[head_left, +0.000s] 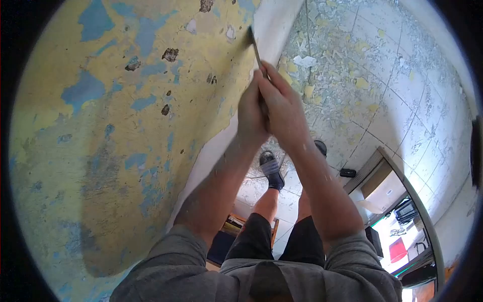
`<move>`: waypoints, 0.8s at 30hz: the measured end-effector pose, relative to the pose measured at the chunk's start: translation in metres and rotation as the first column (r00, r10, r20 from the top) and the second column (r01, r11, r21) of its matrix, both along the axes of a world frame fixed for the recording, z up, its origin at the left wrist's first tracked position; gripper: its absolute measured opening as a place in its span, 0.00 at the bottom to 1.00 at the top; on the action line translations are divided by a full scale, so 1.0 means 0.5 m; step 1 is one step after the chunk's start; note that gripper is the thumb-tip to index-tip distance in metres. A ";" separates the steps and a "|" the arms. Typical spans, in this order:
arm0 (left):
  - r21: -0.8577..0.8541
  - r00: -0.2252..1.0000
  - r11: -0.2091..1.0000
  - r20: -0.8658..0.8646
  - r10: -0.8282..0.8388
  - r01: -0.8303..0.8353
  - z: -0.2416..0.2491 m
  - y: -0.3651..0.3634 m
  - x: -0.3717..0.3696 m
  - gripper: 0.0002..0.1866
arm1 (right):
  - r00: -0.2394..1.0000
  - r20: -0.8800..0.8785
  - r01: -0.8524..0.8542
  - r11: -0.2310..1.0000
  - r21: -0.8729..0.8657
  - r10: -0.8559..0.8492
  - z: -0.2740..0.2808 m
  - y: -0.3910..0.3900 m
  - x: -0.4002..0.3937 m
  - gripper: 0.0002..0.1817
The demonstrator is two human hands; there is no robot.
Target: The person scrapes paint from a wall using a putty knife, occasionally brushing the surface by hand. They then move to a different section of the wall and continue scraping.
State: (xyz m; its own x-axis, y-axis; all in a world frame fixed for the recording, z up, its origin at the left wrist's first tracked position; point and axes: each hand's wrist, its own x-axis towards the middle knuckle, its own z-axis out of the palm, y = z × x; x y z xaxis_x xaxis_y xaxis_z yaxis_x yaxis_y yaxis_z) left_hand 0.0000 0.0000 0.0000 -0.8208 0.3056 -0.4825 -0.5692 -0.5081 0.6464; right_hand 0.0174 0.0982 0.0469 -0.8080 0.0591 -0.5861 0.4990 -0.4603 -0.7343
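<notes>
Tiled room, with a wall point(108, 186) of peeling yellow and blue paint along its left side and paint debris across the floor point(427, 151). Nearest the viewpoint, a person in grey short sleeves reaches forward with both arms. Left hand point(253, 113) and right hand point(285, 110) are pressed together, bare, the grip of each clenched around the handle of a thin-shafted scraper point(257, 53); most of that handle is hidden.

Beyond the hands, the scraper's dark head lies at the boundary between yellow paint and a white band point(274, 30) bordering the floor. Contact with the surface cannot be confirmed. Dark pits point(170, 54) mark the wall to the left of the head.

Lower down, the person's foot wears a slide sandal point(269, 162) over a dark sock. Paint flakes point(362, 83) litter the tiles ahead and to the right, with a larger white scrap point(304, 61) among them.

Risks, in this assessment: a blade held too steep could gouge the wall; a pit edge could catch it; a sudden release of paint could send the knuckles into the surface. Loose flakes under backless footwear could cause a slip.
</notes>
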 end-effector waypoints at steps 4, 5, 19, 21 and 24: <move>-0.130 0.926 0.959 0.254 0.279 -0.253 0.204 0.038 0.111 0.22 | 0.979 -0.151 -0.097 0.959 0.266 0.141 0.118 0.002 0.129 0.27; -0.127 0.928 0.958 0.246 0.281 -0.256 0.188 0.027 0.099 0.22 | 0.964 -0.212 -0.083 0.940 0.332 0.160 0.126 -0.003 0.132 0.27; -0.109 0.977 0.994 -0.207 -0.053 0.030 0.049 0.007 -0.005 0.29 | 0.976 -0.146 -0.122 0.959 0.257 0.163 0.083 0.015 -0.019 0.27; 0.547 0.992 0.829 -0.112 -0.059 0.111 0.017 0.009 -0.031 0.25 | 0.977 -0.214 0.020 0.992 0.124 0.007 0.065 0.011 -0.023 0.27; -0.099 0.992 0.994 -0.122 0.037 -0.050 0.097 0.024 0.100 0.26 | 0.978 -0.194 -0.006 0.946 0.325 0.073 0.099 0.018 0.084 0.23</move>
State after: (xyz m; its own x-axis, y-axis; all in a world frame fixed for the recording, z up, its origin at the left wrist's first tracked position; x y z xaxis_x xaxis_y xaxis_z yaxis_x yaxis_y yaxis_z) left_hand 0.0500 0.0118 0.0486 -0.8862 0.2227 -0.4064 -0.4630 -0.4587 0.7584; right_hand 0.0595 0.1073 0.0963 -0.9123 0.1827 -0.3664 0.3387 -0.1661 -0.9261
